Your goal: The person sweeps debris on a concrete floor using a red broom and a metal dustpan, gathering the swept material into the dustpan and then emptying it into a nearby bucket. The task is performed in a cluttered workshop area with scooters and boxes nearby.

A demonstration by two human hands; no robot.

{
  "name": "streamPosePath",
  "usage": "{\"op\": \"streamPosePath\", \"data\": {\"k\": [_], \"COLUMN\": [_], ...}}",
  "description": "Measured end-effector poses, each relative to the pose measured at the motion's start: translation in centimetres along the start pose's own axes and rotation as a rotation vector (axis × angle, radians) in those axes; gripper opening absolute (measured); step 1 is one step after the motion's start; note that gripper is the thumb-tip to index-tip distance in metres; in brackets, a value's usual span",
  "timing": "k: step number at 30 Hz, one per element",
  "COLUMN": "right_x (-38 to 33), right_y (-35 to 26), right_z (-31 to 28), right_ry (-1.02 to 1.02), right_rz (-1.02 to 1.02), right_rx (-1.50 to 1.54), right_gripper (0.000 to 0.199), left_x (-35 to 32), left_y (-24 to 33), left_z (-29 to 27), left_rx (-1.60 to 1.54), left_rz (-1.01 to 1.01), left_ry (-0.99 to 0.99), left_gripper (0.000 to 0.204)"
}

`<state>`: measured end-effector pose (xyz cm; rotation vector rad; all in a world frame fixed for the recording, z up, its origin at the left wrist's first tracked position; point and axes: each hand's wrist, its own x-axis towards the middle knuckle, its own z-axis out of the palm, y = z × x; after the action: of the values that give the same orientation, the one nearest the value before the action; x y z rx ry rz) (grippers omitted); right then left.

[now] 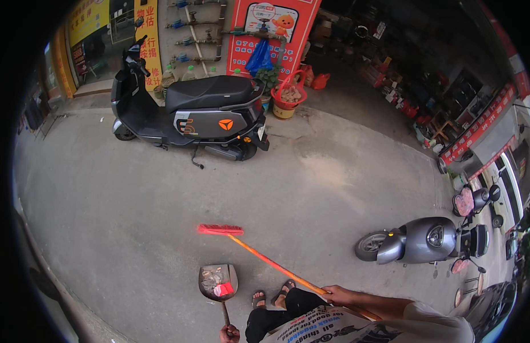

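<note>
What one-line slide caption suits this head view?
Right hand holds a red broom on concrete; left hand holds a dustpan of litter, scooters parked nearby.

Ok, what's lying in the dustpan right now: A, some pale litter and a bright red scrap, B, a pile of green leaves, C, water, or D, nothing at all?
A: the dustpan, held by its handle in the left hand, shows pale bits of litter and a bright red scrap, while the right hand grips the red broom by its handle.
</note>
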<state>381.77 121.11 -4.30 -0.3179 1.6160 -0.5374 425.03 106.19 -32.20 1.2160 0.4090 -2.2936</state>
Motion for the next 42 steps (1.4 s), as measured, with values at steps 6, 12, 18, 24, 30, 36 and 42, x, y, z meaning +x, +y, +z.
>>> {"op": "streamPosePath", "data": {"k": [6, 12, 18, 24, 30, 36, 42], "right_x": [-1.6, -1.8, -2.5, -3.7, -3.7, -2.4, -4.6], "right_y": [5.3, 11.8, 13.7, 15.4, 15.8, 17.8, 17.1], "right_z": [-5.8, -13.0, -23.6, -36.8, -49.6, -65.1, -80.9], "right_ry": [0.246, 0.516, 0.685, 0.778, 0.841, 0.924, 1.009], "right_rz": [-0.028, -0.009, 0.012, -0.024, -0.091, -0.047, 0.041], "right_rx": [0.1, 0.383, 0.584, 0.852, 1.047, 1.171, 1.226], "right_gripper": [0.033, 0.03, 0.034, 0.028, 0.027, 0.023, 0.028], "left_x": [5.1, 12.2, 19.5, 27.3, 35.2, 42.9, 52.2], "left_y": [2.2, -4.1, -12.7, -26.0, -40.1, -58.3, -76.0], "left_z": [10.9, 25.0, 39.6, 55.3, 70.3, 84.6, 97.7], "left_rx": [0.132, 0.397, 0.527, 0.558, 0.663, 0.719, 0.864], "left_rz": [-0.377, -0.303, -0.343, -0.405, -0.442, -0.578, -0.672], "left_ry": [0.021, -0.01, -0.166, -0.046, -0.094, -0.098, -0.062], "left_gripper": [0.023, 0.019, 0.015, 0.014, 0.019, 0.022, 0.025]}}
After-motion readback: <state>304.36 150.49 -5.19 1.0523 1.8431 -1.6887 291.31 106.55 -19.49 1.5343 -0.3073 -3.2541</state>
